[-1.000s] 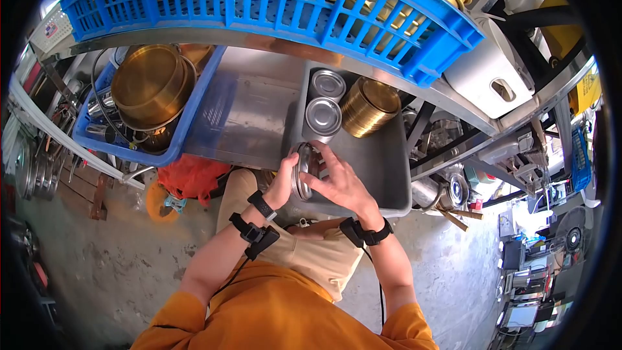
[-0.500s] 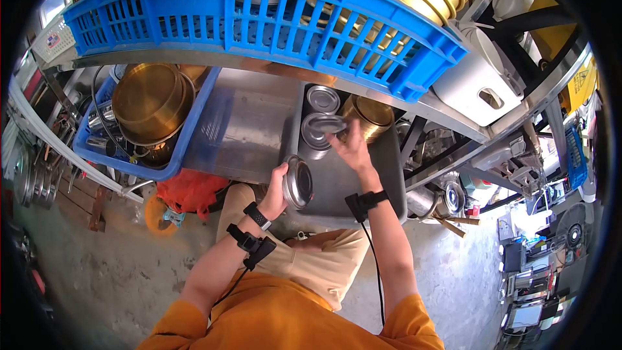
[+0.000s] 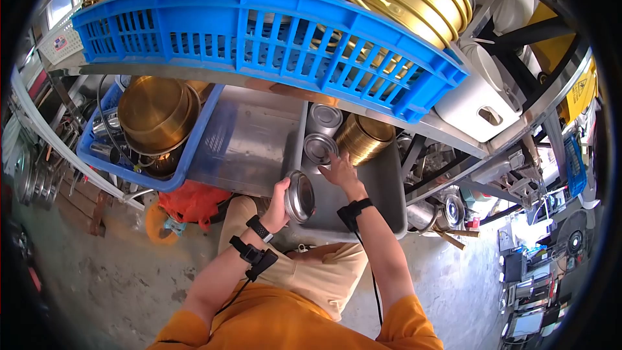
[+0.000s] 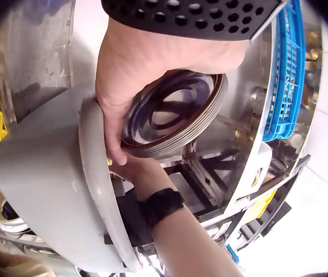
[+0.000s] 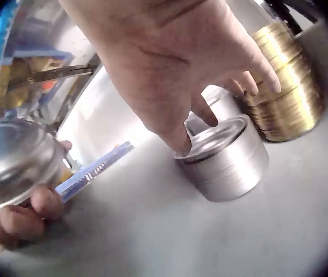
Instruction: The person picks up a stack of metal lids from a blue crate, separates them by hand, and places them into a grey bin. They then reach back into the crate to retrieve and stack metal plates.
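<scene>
My left hand [image 3: 273, 212] grips a small stack of shallow round steel dishes [image 3: 300, 198], tilted on edge above the grey bin's near left side. In the left wrist view, several nested rims [image 4: 178, 135] show, with fingers along one edge. My right hand [image 3: 343, 174] reaches into the grey plastic bin [image 3: 390, 204], over the nearer stack of steel dishes [image 3: 320, 149]. In the right wrist view, its spread fingers are at the top rim of that stack [image 5: 230, 167]. Behind stands another steel stack [image 3: 325, 116], and a gold-coloured dish stack [image 3: 368, 137] is to its right.
A shelf edge with a blue crate [image 3: 272, 45] of gold pans overhangs the bin. Left of the bin are a metal sheet surface [image 3: 249, 136] and a blue tub [image 3: 170, 181] holding brass-coloured pots. A white container [image 3: 476, 113] sits at the shelf's right.
The hands were together at the steel dishes; the right hand then carried one dish to the nearer stack, where it now lies on top. The left hand kept the other dishes.
</scene>
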{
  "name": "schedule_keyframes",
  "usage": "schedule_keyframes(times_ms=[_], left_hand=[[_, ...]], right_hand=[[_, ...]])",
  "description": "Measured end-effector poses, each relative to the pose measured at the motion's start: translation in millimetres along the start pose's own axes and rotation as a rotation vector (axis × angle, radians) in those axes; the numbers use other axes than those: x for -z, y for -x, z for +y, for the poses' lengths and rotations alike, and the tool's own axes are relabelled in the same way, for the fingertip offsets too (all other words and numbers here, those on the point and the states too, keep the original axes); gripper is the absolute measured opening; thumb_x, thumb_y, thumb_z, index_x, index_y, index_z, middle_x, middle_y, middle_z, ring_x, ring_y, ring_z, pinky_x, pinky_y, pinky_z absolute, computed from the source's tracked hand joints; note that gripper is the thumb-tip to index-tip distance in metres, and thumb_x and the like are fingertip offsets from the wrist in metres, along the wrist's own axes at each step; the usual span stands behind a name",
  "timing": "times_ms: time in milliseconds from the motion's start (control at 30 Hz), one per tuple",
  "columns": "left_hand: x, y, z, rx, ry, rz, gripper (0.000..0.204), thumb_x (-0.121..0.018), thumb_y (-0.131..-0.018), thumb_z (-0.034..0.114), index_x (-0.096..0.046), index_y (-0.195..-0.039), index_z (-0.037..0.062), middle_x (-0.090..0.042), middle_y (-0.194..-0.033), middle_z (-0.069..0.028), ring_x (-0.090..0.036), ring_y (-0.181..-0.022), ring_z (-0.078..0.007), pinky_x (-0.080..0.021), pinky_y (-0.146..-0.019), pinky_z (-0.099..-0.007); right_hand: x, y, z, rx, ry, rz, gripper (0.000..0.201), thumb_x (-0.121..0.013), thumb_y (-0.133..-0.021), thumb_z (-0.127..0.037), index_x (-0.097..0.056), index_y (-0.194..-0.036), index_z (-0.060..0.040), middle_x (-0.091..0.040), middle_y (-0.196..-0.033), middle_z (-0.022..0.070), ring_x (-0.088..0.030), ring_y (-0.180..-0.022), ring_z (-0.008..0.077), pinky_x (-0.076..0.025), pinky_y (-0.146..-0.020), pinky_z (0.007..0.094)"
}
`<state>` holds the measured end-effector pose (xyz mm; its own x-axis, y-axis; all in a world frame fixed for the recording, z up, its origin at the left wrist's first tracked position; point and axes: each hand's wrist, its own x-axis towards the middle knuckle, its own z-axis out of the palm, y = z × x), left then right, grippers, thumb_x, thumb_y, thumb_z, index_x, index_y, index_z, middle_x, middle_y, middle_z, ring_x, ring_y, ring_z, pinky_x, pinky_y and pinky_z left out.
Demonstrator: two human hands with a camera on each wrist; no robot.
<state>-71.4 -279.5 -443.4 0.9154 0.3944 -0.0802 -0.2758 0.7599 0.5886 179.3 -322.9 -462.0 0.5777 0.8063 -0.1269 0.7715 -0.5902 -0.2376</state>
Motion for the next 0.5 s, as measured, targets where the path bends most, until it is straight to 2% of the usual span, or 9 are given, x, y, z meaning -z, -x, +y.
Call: schedule_keyframes(times_ms=[67,133,167,200,267,367,400,433,500], left_hand=[[4,-1,-2,0.014,-0.043,-0.014,0.067,-0.034,-0.099,0.060,-0.053,-0.125,0.0014,-0.067,-0.106,-0.0190,-0.071,-0.090,-0.0361,-0.059,-0.085,-0.0502],[3,-2,-1,0.011,-0.041,-0.007,0.067,-0.034,-0.099,0.060,-0.053,-0.126,0.0016,-0.067,-0.106,-0.0186,-0.070,-0.091,-0.0361,-0.059,-0.085,-0.0510],[1,-2,-1,0.004,-0.043,-0.003,0.067,-0.034,-0.099,0.060,-0.052,-0.127,0.0018,-0.066,-0.106,-0.0183,-0.070,-0.091,-0.0360,-0.059,-0.086,-0.0517],[-3,0,0,0.013,-0.046,-0.006,0.067,-0.034,-0.099,0.060,-0.052,-0.127,0.0018,-0.066,-0.106,-0.0183,-0.070,-0.091,-0.0360,-0.059,-0.086,-0.0517],[-11,2,4,0.026,0.008,0.045,0.060,-0.039,-0.099,0.057,-0.054,-0.121,0.0036,-0.067,-0.099,-0.0149,-0.070,-0.084,-0.0305,-0.059,-0.080,-0.0441],[-6,1,2,-0.008,-0.027,-0.007,0.060,-0.039,-0.099,0.058,-0.053,-0.122,0.0045,-0.066,-0.101,-0.0146,-0.070,-0.084,-0.0303,-0.059,-0.080,-0.0447],[-5,1,2,-0.011,-0.024,-0.005,0.060,-0.039,-0.099,0.058,-0.053,-0.122,0.0045,-0.066,-0.101,-0.0146,-0.070,-0.084,-0.0303,-0.059,-0.080,-0.0447],[-5,1,1,-0.005,-0.020,-0.002,0.060,-0.039,-0.099,0.058,-0.053,-0.122,0.0045,-0.066,-0.102,-0.0142,-0.070,-0.083,-0.0297,-0.059,-0.080,-0.0451],[-3,-1,-2,0.004,-0.013,0.006,0.060,-0.038,-0.100,0.058,-0.053,-0.122,0.0045,-0.066,-0.103,-0.0139,-0.070,-0.083,-0.0292,-0.059,-0.079,-0.0455]], right_hand=[[10,14,-8,0.001,0.012,0.021,0.068,-0.067,-0.090,-0.052,-0.048,-0.148,-0.0234,-0.024,-0.158,0.0311,-0.031,-0.144,0.0504,-0.038,-0.110,0.0602],[20,26,-14,0.272,-0.025,0.124,0.066,-0.064,-0.092,-0.055,-0.050,-0.148,-0.0219,-0.019,-0.161,0.0284,-0.026,-0.147,0.0484,-0.037,-0.111,0.0596],[25,32,-16,0.263,-0.027,0.122,0.066,-0.064,-0.092,-0.055,-0.050,-0.148,-0.0219,-0.019,-0.161,0.0284,-0.026,-0.147,0.0484,-0.037,-0.111,0.0596],[30,36,-18,0.175,0.063,0.017,0.066,-0.062,-0.093,-0.057,-0.050,-0.148,-0.0213,-0.019,-0.162,0.0272,-0.023,-0.148,0.0480,-0.036,-0.111,0.0598],[28,30,-8,0.015,0.128,-0.141,0.070,-0.058,-0.093,-0.062,-0.049,-0.149,-0.0188,-0.018,-0.163,0.0248,-0.014,-0.152,0.0462,-0.033,-0.113,0.0605],[16,29,9,-0.005,0.050,-0.051,0.071,-0.058,-0.094,-0.061,-0.049,-0.149,-0.0171,-0.013,-0.164,0.0245,-0.013,-0.152,0.0451,-0.033,-0.113,0.0623],[21,42,-2,0.028,0.071,0.049,0.077,-0.057,-0.094,-0.061,-0.044,-0.151,-0.0113,-0.028,-0.158,0.0296,-0.029,-0.146,0.0480,-0.038,-0.111,0.0589],[30,49,-10,0.029,0.074,0.047,0.077,-0.057,-0.094,-0.061,-0.044,-0.151,-0.0113,-0.028,-0.158,0.0296,-0.029,-0.146,0.0480,-0.038,-0.111,0.0589],[48,63,-25,0.186,-0.205,0.034,0.081,-0.055,-0.096,-0.062,-0.038,-0.152,-0.0056,-0.052,-0.139,0.0320,-0.048,-0.133,0.0481,-0.043,-0.107,0.0516]])
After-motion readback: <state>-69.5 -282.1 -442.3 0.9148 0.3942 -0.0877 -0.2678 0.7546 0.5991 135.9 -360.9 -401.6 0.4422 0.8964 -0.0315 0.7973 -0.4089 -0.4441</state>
